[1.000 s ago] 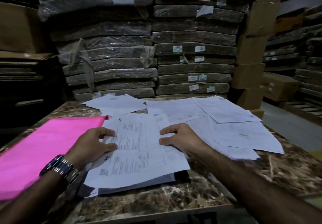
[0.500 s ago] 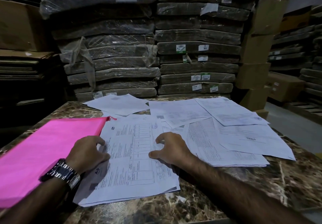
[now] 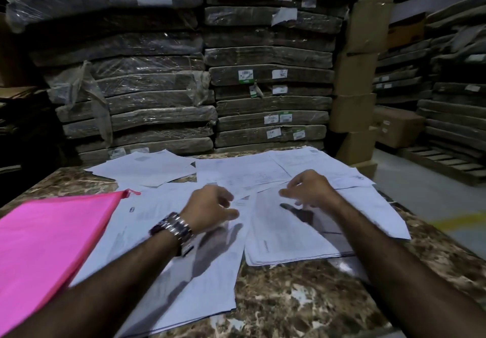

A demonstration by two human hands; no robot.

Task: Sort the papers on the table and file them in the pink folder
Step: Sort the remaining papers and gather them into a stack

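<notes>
White printed papers lie scattered over the marble table (image 3: 302, 298). One stack (image 3: 168, 266) lies under my left forearm, a second stack (image 3: 278, 237) sits to its right, and loose sheets (image 3: 147, 169) spread across the far side. The pink folder (image 3: 50, 240) lies flat at the left, partly over the table's edge. My left hand (image 3: 210, 207), with a wristwatch, hovers above the papers with loosely curled fingers and holds nothing. My right hand (image 3: 307, 189) hovers above the right stack, fingers loosely bent, its shadow on the sheets below. The hands are blurred.
Shrink-wrapped stacks of flat packs (image 3: 163, 95) rise right behind the table's far edge. Cardboard boxes (image 3: 355, 116) stand at the back right. More stacked goods and a pallet (image 3: 441, 161) sit on the floor at the right. A yellow floor line (image 3: 457, 222) runs past the table's right side.
Both hands have lifted off the near stack and moved forward and right, over the middle of the table. The near stack now lies flat, untouched by fingers. The camera view tilted up.
</notes>
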